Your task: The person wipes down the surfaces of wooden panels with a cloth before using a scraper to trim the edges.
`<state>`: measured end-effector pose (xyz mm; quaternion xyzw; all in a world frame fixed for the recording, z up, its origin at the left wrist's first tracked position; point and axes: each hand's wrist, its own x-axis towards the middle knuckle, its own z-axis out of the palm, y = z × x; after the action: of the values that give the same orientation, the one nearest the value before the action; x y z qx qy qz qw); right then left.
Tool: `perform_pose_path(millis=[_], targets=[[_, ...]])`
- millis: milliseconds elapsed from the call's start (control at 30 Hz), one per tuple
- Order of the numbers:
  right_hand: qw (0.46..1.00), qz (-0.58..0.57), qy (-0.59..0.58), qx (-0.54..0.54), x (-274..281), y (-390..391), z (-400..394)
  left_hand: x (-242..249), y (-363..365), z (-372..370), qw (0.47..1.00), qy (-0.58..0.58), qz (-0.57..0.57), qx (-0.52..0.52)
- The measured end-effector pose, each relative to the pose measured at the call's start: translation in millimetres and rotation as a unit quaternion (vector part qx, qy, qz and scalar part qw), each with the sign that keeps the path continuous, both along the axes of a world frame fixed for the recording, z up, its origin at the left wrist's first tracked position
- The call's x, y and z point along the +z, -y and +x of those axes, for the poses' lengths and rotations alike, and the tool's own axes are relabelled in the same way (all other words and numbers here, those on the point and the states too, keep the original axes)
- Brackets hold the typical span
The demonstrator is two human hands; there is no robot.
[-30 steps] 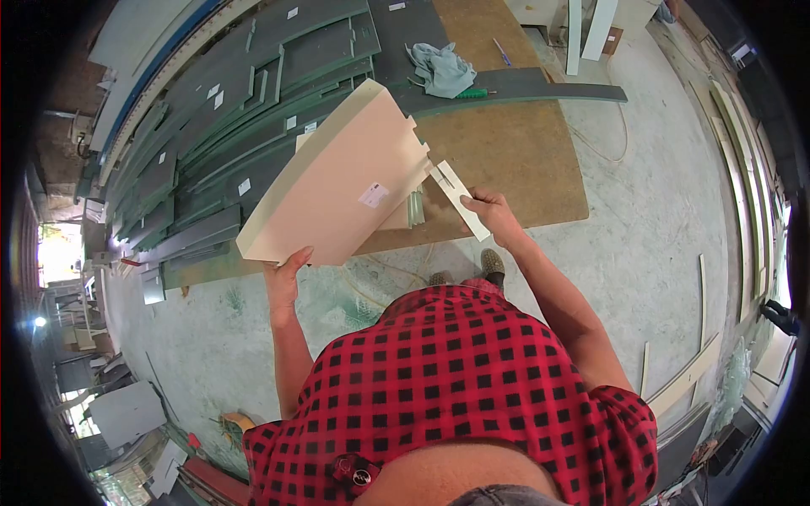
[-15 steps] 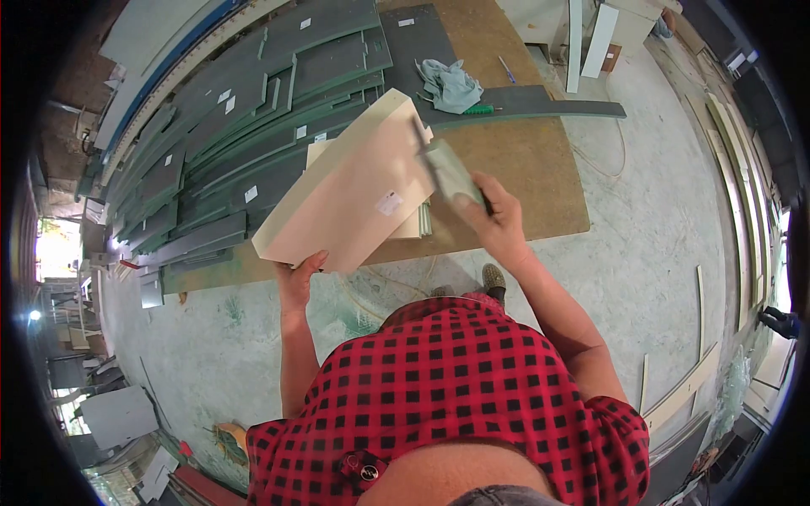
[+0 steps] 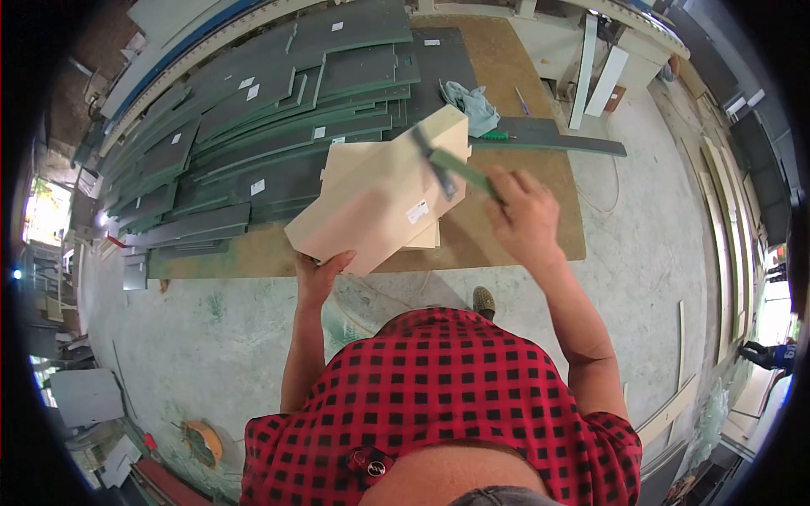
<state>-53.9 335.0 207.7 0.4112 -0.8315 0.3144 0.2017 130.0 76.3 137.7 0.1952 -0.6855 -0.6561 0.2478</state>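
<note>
A pale cream panel stack or thick board [image 3: 380, 202] is held tilted over the work table, with a white label on its face. My left hand [image 3: 322, 274] grips its near lower left corner, thumb on the face and fingers underneath. In my right hand [image 3: 525, 215] is a green-handled tool [image 3: 460, 166] with a wide, dark, blade-like head. That head lies across the board's upper right part, and motion blur hides its exact kind. More cream boards [image 3: 422, 239] show beneath the held one.
Stacked dark green-edged panels [image 3: 278, 118] cover the table's left side. A grey-blue cloth [image 3: 472, 105], a green-handled screwdriver-like tool [image 3: 496, 135], a pen [image 3: 523, 103] and a long dark strip [image 3: 557, 135] lie on the right. Another person [image 3: 772, 354] shows at the far right edge.
The board has shifted right and tipped flatter in view. My right hand has moved right, and the tool has turned so its head lies across the board's face.
</note>
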Motion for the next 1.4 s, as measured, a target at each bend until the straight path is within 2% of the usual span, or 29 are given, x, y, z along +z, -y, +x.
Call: perform_pose_path(millis=[67,200,267,300,367,433,467,600,700,767,833,867,933,967,1000,1033,1100,1167,1233,1267,1300,1333,1400], targets=[[0.995,0.024,0.070,-0.073,10.1,-4.9,-9.3,-0.3,-0.5,1.3,1.000,-0.014,-0.006,0.002],[0.990,0.088,0.056,-0.097,45.8,2.4,-7.8,-4.7,1.1,4.6,1.000,-0.011,-0.004,-0.018],[0.982,0.178,0.021,-0.064,61.0,11.8,4.8,-5.9,2.7,8.3,1.000,0.004,-0.010,-0.016],[0.982,0.181,0.016,-0.058,68.2,18.1,15.0,-7.1,3.7,9.3,1.000,0.022,0.001,-0.016],[0.973,0.225,0.039,0.021,77.8,34.4,39.9,-10.1,4.4,9.8,0.999,0.037,0.014,-0.014],[0.969,0.233,0.045,0.064,78.3,48.2,59.8,-13.2,3.8,7.8,1.000,-0.014,0.002,-0.005],[0.964,0.239,0.057,0.104,78.3,52.9,65.0,-12.4,3.4,8.2,1.000,-0.016,0.005,-0.005],[0.969,0.207,0.016,0.137,73.2,57.7,63.8,-12.7,4.7,10.0,1.000,-0.009,0.017,-0.018],[0.967,0.241,0.049,0.067,73.1,38.1,40.8,-17.6,7.8,9.8,1.000,-0.005,0.007,-0.025],[0.971,0.229,0.063,-0.031,65.9,16.9,14.7,-18.7,8.1,8.6,1.000,-0.006,0.008,-0.028],[0.982,0.158,0.051,-0.086,60.5,-3.3,-9.2,-18.1,6.8,7.7,1.000,-0.007,-0.006,-0.014],[0.982,0.158,0.051,-0.090,57.5,-10.5,-20.4,-18.8,7.2,7.7,1.000,-0.008,-0.005,-0.018],[0.967,0.099,0.132,-0.195,46.9,-23.0,-43.9,-20.2,7.8,8.0,1.000,-0.002,-0.003,-0.023],[0.966,0.098,0.134,-0.199,28.5,-30.3,-62.5,-16.2,5.9,8.0,1.000,-0.001,-0.003,-0.027],[0.951,-0.035,0.289,-0.100,1.8,-38.1,-83.4,-8.5,3.1,8.8,1.000,0.009,-0.002,-0.021],[0.888,-0.168,0.428,0.003,-14.8,-43.9,-96.2,-4.6,0.5,8.6,1.000,0.020,0.000,-0.015],[0.782,-0.251,0.571,0.012,-25.2,-28.0,-90.6,-7.6,-1.9,7.8,1.000,0.016,-0.013,-0.003],[0.691,-0.323,0.645,0.053,-42.7,-8.8,-89.8,-9.1,-7.0,8.0,1.000,0.015,-0.026,0.007],[0.639,-0.393,0.655,0.091,-43.4,15.6,-73.5,-9.6,-15.5,7.2,0.997,0.049,0.012,0.065],[0.627,-0.383,0.666,0.127,-57.0,19.9,-74.8,-18.4,-16.8,7.1,0.997,0.055,0.011,0.056],[0.614,-0.373,0.677,0.163,-70.8,21.9,-76.4,-35.2,-15.8,8.0,0.996,0.018,0.009,0.087],[0.611,-0.379,0.678,0.155,-74.9,24.2,-74.6,-48.9,-14.6,8.9,0.993,-0.019,0.007,0.119],[0.636,-0.357,0.648,0.218,-80.1,27.5,-72.1,-67.1,-13.1,11.9,0.991,-0.025,0.024,0.131]])
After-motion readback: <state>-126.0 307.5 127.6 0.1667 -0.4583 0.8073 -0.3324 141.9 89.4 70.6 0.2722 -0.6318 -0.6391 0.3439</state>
